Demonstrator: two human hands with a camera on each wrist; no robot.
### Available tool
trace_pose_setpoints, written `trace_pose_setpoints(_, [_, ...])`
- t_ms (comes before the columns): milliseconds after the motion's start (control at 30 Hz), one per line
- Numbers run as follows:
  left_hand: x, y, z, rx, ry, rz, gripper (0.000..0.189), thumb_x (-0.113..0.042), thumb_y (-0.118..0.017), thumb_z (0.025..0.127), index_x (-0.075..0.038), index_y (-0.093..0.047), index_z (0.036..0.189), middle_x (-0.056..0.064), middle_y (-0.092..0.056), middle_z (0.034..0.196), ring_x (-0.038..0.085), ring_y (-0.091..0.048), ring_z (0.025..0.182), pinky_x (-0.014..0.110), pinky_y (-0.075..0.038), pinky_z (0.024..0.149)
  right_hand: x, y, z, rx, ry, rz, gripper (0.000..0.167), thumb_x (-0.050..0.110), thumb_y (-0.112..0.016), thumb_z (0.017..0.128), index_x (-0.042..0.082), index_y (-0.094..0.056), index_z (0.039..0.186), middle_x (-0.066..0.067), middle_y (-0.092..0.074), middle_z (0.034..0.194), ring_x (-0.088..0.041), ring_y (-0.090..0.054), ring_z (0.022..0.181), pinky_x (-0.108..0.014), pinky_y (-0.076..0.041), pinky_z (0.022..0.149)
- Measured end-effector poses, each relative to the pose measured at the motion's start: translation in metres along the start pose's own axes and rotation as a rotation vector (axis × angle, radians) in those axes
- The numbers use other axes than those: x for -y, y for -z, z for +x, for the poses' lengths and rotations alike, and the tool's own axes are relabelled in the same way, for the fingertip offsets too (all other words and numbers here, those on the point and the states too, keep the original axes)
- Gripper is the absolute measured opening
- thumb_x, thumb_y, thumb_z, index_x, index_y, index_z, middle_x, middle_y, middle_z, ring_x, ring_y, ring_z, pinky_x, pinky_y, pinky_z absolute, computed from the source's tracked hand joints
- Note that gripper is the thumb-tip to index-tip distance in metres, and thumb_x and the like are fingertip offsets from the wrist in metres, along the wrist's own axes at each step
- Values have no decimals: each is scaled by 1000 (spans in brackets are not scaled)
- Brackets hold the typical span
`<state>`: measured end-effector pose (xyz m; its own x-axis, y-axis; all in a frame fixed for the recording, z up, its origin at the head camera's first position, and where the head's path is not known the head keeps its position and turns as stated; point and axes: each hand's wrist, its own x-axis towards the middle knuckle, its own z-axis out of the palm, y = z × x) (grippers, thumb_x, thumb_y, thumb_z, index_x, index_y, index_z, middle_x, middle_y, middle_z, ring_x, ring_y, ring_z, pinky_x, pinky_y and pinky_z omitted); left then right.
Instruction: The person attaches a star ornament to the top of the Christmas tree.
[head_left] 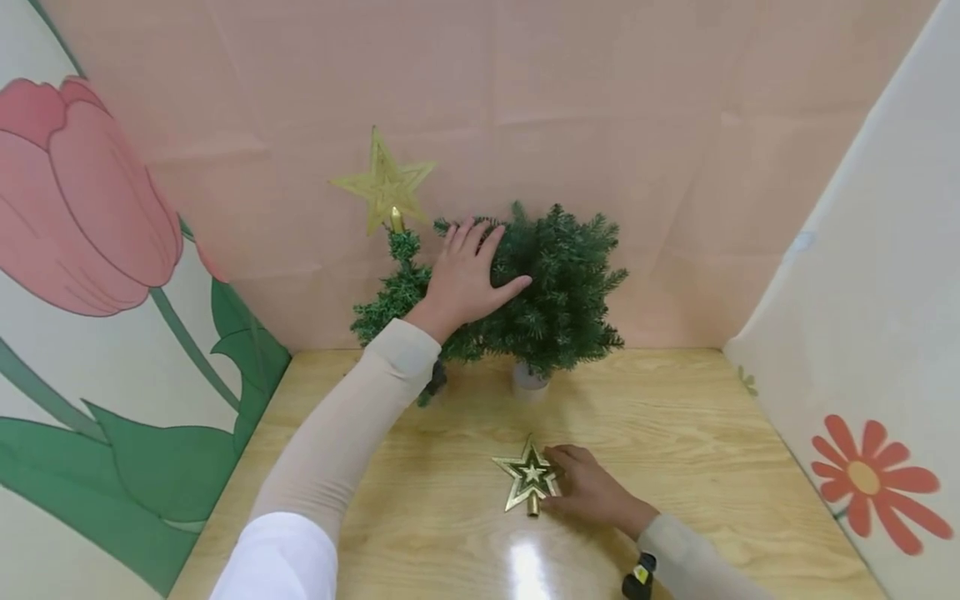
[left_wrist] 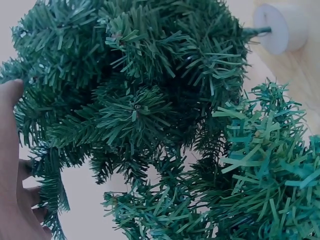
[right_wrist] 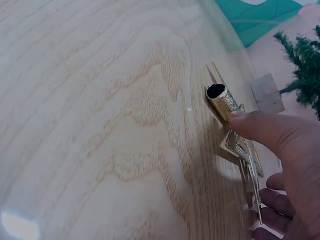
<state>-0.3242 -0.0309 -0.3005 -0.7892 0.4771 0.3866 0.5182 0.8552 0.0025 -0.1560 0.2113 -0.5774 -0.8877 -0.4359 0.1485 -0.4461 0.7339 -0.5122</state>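
A gold star tree topper (head_left: 532, 474) lies at the front middle of the table, its hollow round socket (right_wrist: 218, 92) pointing towards the near side. My right hand (head_left: 592, 493) pinches its right side, thumb near the socket and fingers around the far side. My left hand (head_left: 467, 275) reaches across to the darker green artificial Christmas tree (head_left: 558, 287), fingers spread at its upper branches; the left wrist view shows the fingers beside the needles (left_wrist: 135, 107). Left of that stands a brighter green small tree (head_left: 401, 292), topped with another gold star (head_left: 385, 179).
The darker tree rests on a pale round base (head_left: 531, 382). Behind the wooden table (head_left: 660, 425) hangs a pink backdrop (head_left: 675, 167). Flower-printed panels rise on the left (head_left: 90, 208) and the right (head_left: 862, 333). The left forearm partly hides the brighter tree.
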Motion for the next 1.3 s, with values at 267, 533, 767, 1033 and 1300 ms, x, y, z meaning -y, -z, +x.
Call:
trace_pose_setpoints(267, [1, -5, -3, 0, 5, 2, 97, -82, -30, 85, -16, -23, 156, 11, -33, 150, 32, -17, 145, 47, -4, 119, 0, 1, 1, 41, 15, -37, 83, 37, -85, 74, -8, -51, 135, -19, -50, 132, -35, -47, 119, -51, -42, 99])
trace_pose_setpoints(533, [1, -8, -3, -11, 13, 7, 95, -81, -30, 86, -15, -27, 154, 11, -34, 150, 31, -19, 144, 45, -2, 119, -2, 3, 5, 68, -14, -42, 77, 35, -86, 72, -4, -56, 132, -13, -51, 124, -27, -48, 111, -46, -47, 91])
trace_pose_setpoints(767, [1, -10, -4, -31, 14, -6, 93, -78, -33, 88, -12, -31, 153, 11, -36, 148, 31, -19, 144, 44, -2, 119, -2, 3, 8, 76, -34, -26, 75, 35, -86, 71, -2, -57, 130, -11, -53, 115, -24, -47, 103, -41, -48, 84])
trace_pose_setpoints(1033, [1, -10, -5, -29, 12, 3, 92, -79, -32, 88, -13, -31, 152, 10, -36, 148, 30, -19, 144, 43, -1, 119, 2, 3, 10, 27, -49, -11, 70, 37, -89, 67, -1, -59, 118, -4, -52, 101, -19, -44, 91, -33, -41, 74])
trace_pose_setpoints(1300, [1, -9, -6, -44, 7, 0, 91, -78, -33, 88, -12, -33, 151, 11, -37, 147, 31, -21, 144, 44, -4, 119, -3, 3, 15, 27, -79, 96, 52, 23, -86, 71, -2, -60, 108, -6, -53, 93, -19, -45, 84, -33, -41, 72])
